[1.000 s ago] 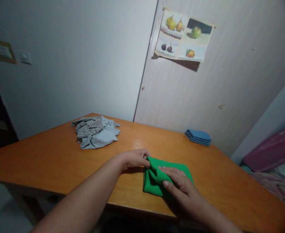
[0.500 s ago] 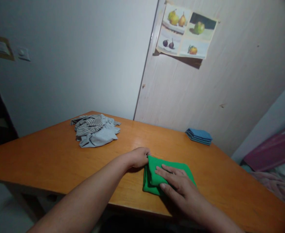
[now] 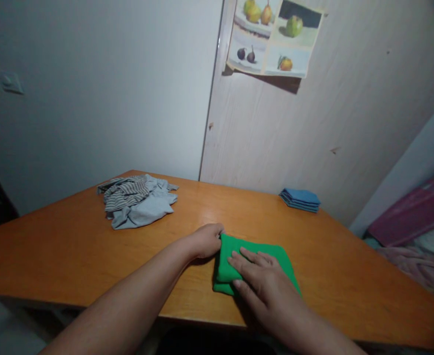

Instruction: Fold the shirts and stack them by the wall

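A green cloth, folded into a thick rectangular bundle, lies near the front edge of the wooden table. My left hand is closed at its far left corner, pinching the fabric there. Flat across the top of the bundle rests my right hand, fingers stretched out and a little apart. The palm and wrist hide the bundle's near right part. Whether the green cloth is a garment or a towel cannot be made out.
Crumpled grey and striped clothes lie in a heap at the table's far left. A neatly folded blue cloth sits at the far right, close to the wall. The wooden table ends just in front of me. Pinkish fabric shows beyond its right side.
My right hand has slid slightly left over the green cloth. My left hand keeps its grip at the corner. The view has turned a little to the right.
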Demonstrator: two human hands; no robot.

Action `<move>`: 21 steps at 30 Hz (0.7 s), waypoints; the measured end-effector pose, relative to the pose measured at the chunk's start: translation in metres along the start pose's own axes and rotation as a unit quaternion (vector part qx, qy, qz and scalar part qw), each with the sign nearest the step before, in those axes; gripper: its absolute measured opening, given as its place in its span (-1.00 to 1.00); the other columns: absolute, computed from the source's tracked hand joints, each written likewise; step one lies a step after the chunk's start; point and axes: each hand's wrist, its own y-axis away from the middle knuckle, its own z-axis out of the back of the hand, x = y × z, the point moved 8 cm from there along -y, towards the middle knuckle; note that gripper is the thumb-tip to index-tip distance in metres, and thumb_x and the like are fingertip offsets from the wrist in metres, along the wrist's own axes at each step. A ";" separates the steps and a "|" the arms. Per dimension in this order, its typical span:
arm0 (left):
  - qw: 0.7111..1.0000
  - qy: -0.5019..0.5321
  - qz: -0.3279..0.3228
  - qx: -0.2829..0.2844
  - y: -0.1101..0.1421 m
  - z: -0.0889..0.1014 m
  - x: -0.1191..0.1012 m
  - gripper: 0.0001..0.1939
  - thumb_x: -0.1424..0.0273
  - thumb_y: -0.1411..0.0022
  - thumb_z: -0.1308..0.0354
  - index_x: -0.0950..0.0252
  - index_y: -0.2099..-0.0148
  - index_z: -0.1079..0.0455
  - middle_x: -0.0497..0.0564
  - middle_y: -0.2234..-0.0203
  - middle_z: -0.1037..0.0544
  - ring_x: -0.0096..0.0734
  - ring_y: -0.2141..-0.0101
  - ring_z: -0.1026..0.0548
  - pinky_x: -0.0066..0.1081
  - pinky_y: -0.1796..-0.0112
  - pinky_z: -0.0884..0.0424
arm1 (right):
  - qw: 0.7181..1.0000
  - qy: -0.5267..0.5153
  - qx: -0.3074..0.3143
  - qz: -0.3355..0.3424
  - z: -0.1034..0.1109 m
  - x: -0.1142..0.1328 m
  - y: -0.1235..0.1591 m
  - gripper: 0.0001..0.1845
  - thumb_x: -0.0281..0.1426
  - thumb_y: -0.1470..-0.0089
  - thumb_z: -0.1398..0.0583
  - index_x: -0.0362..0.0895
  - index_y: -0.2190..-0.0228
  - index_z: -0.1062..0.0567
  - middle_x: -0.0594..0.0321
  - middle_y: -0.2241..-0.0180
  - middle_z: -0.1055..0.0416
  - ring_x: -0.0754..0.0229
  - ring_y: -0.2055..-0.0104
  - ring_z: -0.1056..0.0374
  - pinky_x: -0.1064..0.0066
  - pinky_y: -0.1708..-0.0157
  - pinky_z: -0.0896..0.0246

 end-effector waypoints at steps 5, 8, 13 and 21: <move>1.000 0.031 0.002 0.000 0.002 0.001 -0.002 -0.84 0.30 0.02 -0.18 0.29 0.39 -0.41 -0.11 0.53 -0.43 -0.46 0.48 -0.29 -0.50 0.50 -0.15 | 0.999 0.024 0.004 0.041 -0.017 0.005 0.017 -0.42 -0.25 -0.31 -0.06 0.11 -0.31 -0.16 0.25 -0.32 -0.14 -0.04 -0.38 0.01 -0.15 -0.31 0.12; 0.999 0.052 0.003 -0.002 0.007 0.003 -0.005 -0.85 0.34 0.02 -0.15 0.31 0.37 -0.41 -0.10 0.52 -0.45 -0.46 0.47 -0.33 -0.51 0.48 -0.20 | 0.999 0.022 0.011 0.035 -0.018 0.003 0.017 -0.42 -0.24 -0.32 -0.05 0.10 -0.32 -0.15 0.27 -0.34 -0.10 -0.01 -0.39 0.04 -0.12 -0.34 0.17; 0.998 0.033 0.017 -0.060 0.013 0.020 -0.007 -0.86 0.43 -0.04 -0.04 0.31 0.33 -0.40 -0.07 0.54 -0.46 -0.42 0.48 -0.39 -0.46 0.45 -0.27 | 0.999 0.010 0.024 0.025 -0.019 0.004 0.014 -0.43 -0.22 -0.32 -0.04 0.07 -0.32 -0.16 0.28 -0.36 -0.07 -0.01 -0.41 0.11 -0.11 -0.36 0.28; 0.973 -0.145 -0.121 -0.130 0.029 0.009 -0.085 -0.65 0.30 -0.36 0.10 0.24 0.00 -0.46 0.08 0.08 -0.59 -0.25 0.04 -0.51 -0.30 0.00 -0.36 | 0.999 -0.043 0.002 0.019 -0.012 0.011 0.010 -0.43 -0.20 -0.32 -0.04 0.02 -0.30 -0.19 0.20 -0.34 -0.13 -0.02 -0.41 0.11 -0.11 -0.36 0.33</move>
